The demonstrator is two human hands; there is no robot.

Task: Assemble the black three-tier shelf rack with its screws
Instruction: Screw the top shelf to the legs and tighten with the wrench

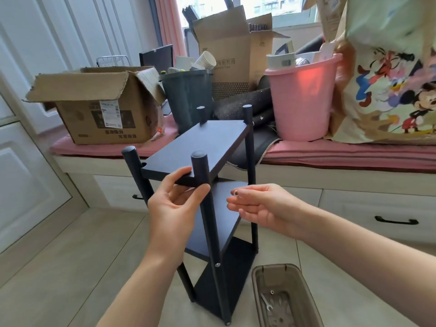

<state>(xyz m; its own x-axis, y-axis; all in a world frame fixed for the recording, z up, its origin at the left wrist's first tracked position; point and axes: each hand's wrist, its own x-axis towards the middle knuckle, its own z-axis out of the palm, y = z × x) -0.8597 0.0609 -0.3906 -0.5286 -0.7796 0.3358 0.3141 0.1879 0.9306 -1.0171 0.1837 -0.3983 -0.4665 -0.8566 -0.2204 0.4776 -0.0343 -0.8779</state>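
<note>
1. Head view: we see the rack (212, 208) upright on the floor, long axis vertical, all three shelves between four posts. One screw (217, 264) sits at mid-tier; the top front corner looks unfastened.
2. Our left hand (172, 199) grips the top shelf at the front post (205, 185); our right hand (262, 206) pinches a screw (236, 192).
3. A tray (257, 279) beside the rack holds more hardware.

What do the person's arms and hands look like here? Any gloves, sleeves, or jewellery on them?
Both arms are bare up to the frame edge: no sleeves show. The left hand and right hand wear no gloves, and no rings, watch or bracelets are visible. Fingernails look short and unpainted.
</note>
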